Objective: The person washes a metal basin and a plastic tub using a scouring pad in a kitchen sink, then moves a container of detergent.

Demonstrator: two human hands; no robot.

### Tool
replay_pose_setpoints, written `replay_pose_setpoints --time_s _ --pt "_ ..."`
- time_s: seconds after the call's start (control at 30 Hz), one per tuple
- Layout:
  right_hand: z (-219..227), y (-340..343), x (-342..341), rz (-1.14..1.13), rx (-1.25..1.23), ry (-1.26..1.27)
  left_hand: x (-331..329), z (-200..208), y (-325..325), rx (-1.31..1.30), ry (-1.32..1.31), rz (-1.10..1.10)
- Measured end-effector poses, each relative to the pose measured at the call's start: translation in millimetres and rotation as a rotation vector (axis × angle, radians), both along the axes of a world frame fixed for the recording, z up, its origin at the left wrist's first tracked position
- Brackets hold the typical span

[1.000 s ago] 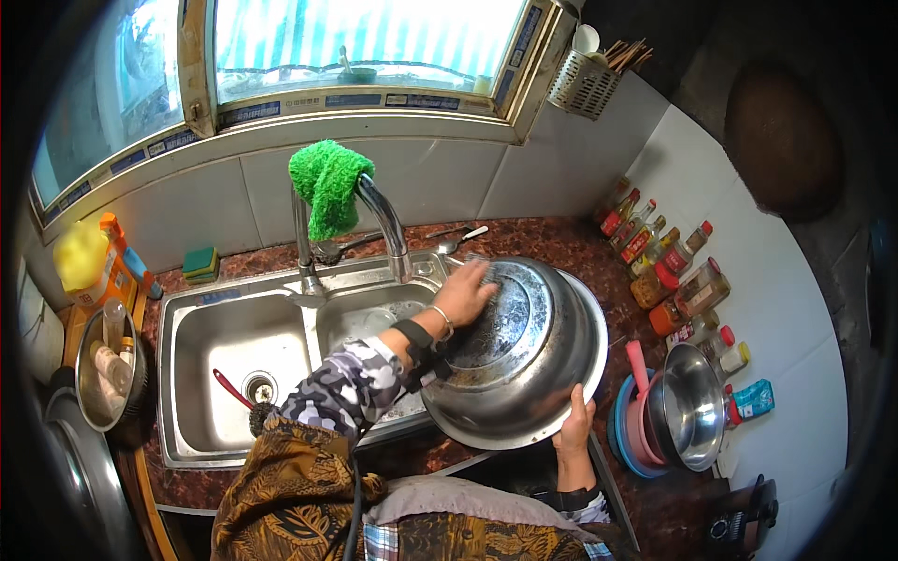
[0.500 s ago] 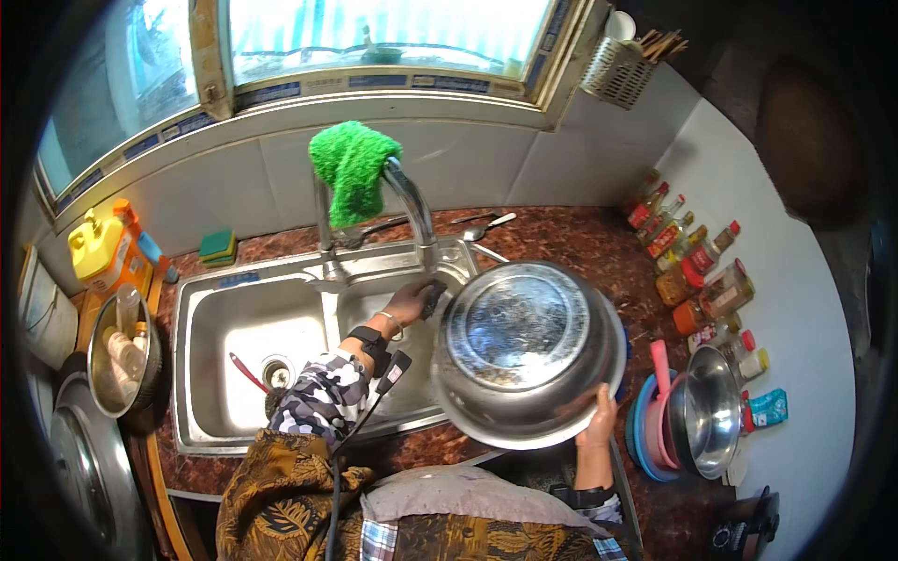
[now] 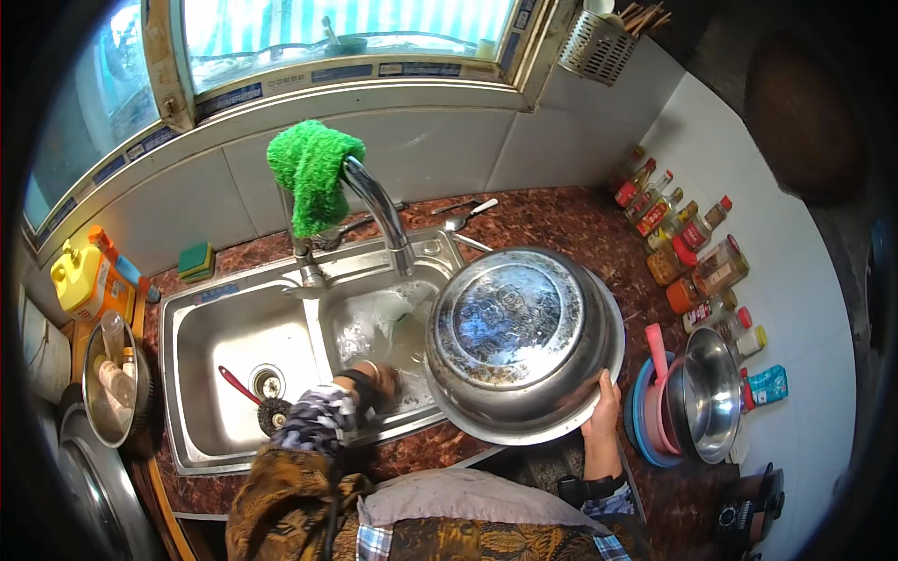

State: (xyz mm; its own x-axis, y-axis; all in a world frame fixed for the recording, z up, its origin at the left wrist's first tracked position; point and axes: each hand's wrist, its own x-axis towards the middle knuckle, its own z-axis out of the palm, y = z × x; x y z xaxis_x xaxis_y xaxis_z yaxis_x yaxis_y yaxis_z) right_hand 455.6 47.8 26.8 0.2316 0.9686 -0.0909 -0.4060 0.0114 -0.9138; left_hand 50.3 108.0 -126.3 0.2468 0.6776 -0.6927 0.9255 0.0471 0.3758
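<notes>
I see my right hand (image 3: pixel 606 411) at lower right of centre, fingers clamped on the rim of a big steel bowl (image 3: pixel 520 338), which is tilted with its bottom facing up over the right basin of the double sink (image 3: pixel 201 374). My left hand (image 3: pixel 382 383) is down in that basin just left of the bowl; I cannot tell how its fingers are set. A green cloth (image 3: pixel 311 182) hangs on the faucet (image 3: pixel 382 210) at upper centre. Spice bottles (image 3: pixel 687 252) line the desk at right.

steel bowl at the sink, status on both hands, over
Right hand grips steel bowl rim, bowl bottom-up over right basin. Left hand down in basin. Faucet close beside bowl.
</notes>
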Motion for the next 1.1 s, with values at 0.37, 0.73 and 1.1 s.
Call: replay_pose_setpoints --time_s 0.37,0.73,1.1 --pt "15.1 33.3 -27.0 0.225 -0.03 0.326 44.1 222.0 -25.5 0.815 -0.656 0.194" --pt "21.8 47.1 -85.7 0.055 -0.141 0.035 43.7 122.6 80.9 0.934 -0.481 0.213" --pt "-13.2 53.9 -68.9 0.059 -0.117 -0.142 65.1 140.0 90.6 1.133 -0.756 -0.105"
